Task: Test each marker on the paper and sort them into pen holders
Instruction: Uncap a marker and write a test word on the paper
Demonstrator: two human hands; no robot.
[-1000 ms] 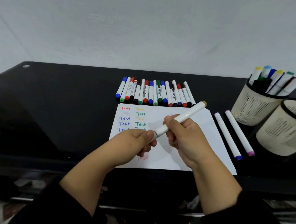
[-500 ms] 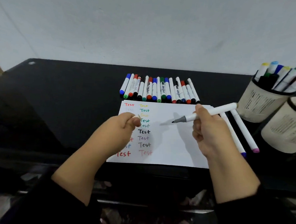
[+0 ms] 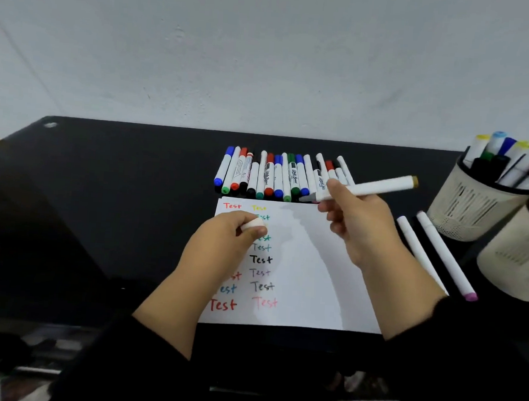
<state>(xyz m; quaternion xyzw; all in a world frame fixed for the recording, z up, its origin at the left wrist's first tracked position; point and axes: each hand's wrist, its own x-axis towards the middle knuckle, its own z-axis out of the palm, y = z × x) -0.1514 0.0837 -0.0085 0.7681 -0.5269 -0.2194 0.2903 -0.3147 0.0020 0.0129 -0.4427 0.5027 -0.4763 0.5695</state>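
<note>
**Uncapped marker lifted over the sheet's far edge**

Right hand (image 3: 360, 228) curled round a white marker (image 3: 372, 188), grey tip bared and aimed toward 9 o'clock, olive end cap toward 3 o'clock, held above the far edge of the paper (image 3: 315, 265). Left hand (image 3: 223, 241) pinching the white cap (image 3: 253, 224) between thumb and finger, over the sheet's left side. "Test" written in two columns down the left part of the sheet; right part blank. Near edge of the sheet close to the near edge of the black table (image 3: 102, 206), with open dark surface from 7 to 10 o'clock. At 12 o'clock, just beyond the sheet, a row of capped markers (image 3: 274, 176) lying side by side. At 3 o'clock, two white markers (image 3: 439, 254) lying parallel, between sheet and holders. At 2 o'clock, a cream mesh pen holder (image 3: 473, 204) crowded with upright markers, yellow, light blue, blue and green ends up. Just beside it at 3 o'clock, a second cream pen holder (image 3: 519, 262), cut by the frame edge, contents not visible.
</note>
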